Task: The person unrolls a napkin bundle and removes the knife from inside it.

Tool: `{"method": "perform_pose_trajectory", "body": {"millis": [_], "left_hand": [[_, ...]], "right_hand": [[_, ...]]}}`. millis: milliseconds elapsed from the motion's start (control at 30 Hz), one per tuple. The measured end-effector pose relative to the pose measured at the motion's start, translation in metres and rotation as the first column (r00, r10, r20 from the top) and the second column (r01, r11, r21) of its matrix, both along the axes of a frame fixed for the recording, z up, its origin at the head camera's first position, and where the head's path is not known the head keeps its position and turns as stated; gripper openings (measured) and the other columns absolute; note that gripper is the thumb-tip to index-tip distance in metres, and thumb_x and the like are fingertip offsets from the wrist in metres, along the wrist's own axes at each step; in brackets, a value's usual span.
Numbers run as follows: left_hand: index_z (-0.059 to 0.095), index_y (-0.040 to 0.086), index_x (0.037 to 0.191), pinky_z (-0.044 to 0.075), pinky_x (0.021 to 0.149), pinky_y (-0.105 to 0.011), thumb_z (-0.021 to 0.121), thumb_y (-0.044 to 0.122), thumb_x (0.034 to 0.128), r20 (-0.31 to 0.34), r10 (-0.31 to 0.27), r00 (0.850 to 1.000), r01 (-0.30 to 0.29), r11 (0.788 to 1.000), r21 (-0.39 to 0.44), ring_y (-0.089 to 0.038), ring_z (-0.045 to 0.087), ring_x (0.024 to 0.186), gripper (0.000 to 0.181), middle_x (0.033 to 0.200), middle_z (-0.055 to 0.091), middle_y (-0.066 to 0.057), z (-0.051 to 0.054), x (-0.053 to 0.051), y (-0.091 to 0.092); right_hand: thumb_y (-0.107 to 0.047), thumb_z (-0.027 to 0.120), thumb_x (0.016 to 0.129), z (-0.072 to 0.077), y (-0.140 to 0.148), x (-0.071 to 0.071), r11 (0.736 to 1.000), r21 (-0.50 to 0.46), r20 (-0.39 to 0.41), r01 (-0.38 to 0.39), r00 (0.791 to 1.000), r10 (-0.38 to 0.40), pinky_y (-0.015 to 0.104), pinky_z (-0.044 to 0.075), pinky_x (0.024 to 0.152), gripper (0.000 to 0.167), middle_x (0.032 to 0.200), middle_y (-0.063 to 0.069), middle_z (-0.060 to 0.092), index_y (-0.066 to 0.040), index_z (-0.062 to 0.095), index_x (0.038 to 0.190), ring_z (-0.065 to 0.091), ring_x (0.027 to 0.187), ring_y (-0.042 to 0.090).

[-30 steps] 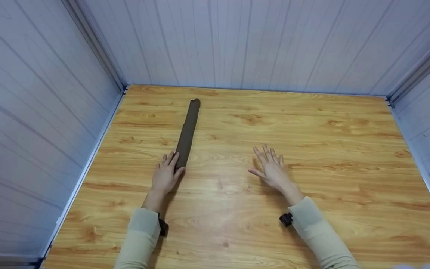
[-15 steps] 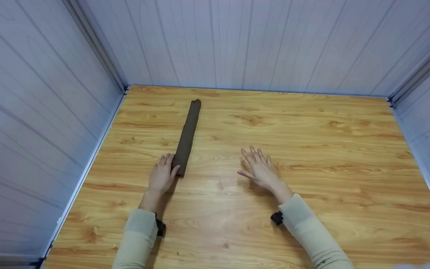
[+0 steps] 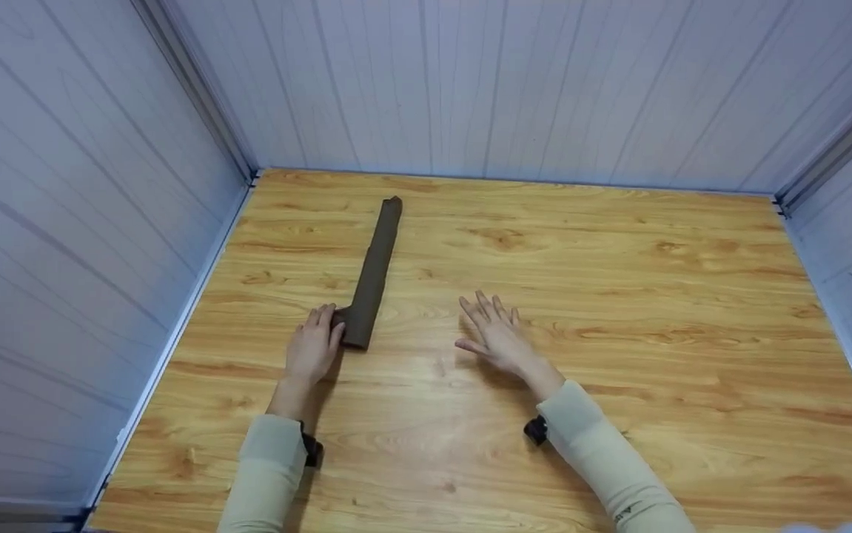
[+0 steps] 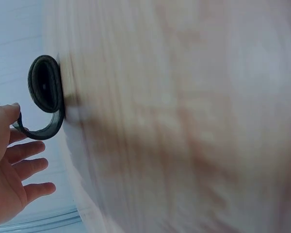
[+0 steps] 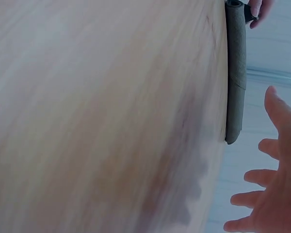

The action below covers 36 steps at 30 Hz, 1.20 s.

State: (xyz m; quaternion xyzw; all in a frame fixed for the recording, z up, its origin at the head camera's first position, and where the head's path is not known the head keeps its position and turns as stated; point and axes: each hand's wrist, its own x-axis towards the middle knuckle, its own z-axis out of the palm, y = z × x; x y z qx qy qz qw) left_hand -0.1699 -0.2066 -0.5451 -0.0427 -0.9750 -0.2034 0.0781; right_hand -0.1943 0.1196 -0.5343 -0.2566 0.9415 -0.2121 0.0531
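Note:
A rolled-up dark grey-brown mat (image 3: 374,275) lies lengthwise on the left half of the table. In the left wrist view the near end of the rolled mat (image 4: 31,88) shows a hollow spiral, with its loose edge curling out. My left hand (image 3: 311,352) pinches that loose edge between thumb and forefinger, its other fingers spread, as the left wrist view shows. Apart from the mat, to its right, my right hand (image 3: 498,340) hovers over the table with fingers spread and holds nothing. The right wrist view shows the right hand (image 5: 276,179) with the mat roll (image 5: 236,68) beyond it.
The wood-grain table (image 3: 618,311) is bounded by pale panelled walls at the back (image 3: 500,89), left (image 3: 63,244) and right. Black wrist cameras sit at both cuffs. Something whitish and blurred shows at the bottom right edge.
The left hand has shifted slightly left and drawn the mat's near loose edge out from the roll. My right hand has moved left, closer to the mat, still spread.

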Motion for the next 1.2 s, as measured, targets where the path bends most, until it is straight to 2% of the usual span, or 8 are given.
{"method": "perform_pose_trajectory", "body": {"millis": [367,600,833,1200], "left_hand": [[0.047,-0.004,0.122,0.041,0.081,-0.049,0.047,0.020,0.0923,-0.075,0.004,0.997,-0.003,1.000,0.008,-0.040,0.053,0.096,0.038,0.116,0.050,-0.023,0.000,0.002,-0.013],[0.045,-0.006,0.124,0.039,0.083,-0.051,0.050,0.019,0.0907,-0.089,0.017,0.996,-0.017,1.000,-0.002,-0.042,0.047,0.107,0.043,0.123,0.043,-0.028,0.007,0.003,-0.014],[0.045,-0.005,0.125,0.037,0.086,-0.052,0.055,0.019,0.0881,-0.118,0.017,0.993,-0.016,1.000,0.006,-0.042,0.040,0.114,0.045,0.127,0.040,-0.028,0.008,0.006,-0.009],[0.043,-0.003,0.127,0.028,0.093,-0.057,0.054,0.020,0.0884,-0.083,-0.014,0.996,0.010,0.999,-0.044,-0.038,0.026,0.126,0.047,0.135,0.033,-0.022,0.010,0.012,-0.001]], "right_hand": [[-0.048,0.050,0.086,0.001,-0.019,-0.003,0.998,0.019,0.004,-0.058,0.998,0.058,0.062,0.009,0.096,0.071,0.145,0.016,0.014,-0.018,0.020,0.143,0.012,0.130,0.040],[-0.048,0.049,0.086,-0.001,-0.030,0.000,0.994,0.036,0.013,-0.105,0.994,0.104,0.064,0.008,0.095,0.071,0.146,0.017,0.013,-0.017,0.020,0.143,0.012,0.130,0.040],[-0.049,0.048,0.087,-0.004,-0.043,0.003,0.990,0.051,0.015,-0.134,0.991,0.133,0.063,0.010,0.096,0.070,0.146,0.016,0.013,-0.017,0.021,0.143,0.012,0.130,0.040],[-0.047,0.048,0.087,-0.002,-0.066,0.005,0.982,0.050,0.014,-0.181,0.983,0.181,0.064,0.010,0.095,0.069,0.146,0.016,0.013,-0.016,0.022,0.143,0.012,0.130,0.040]]}}
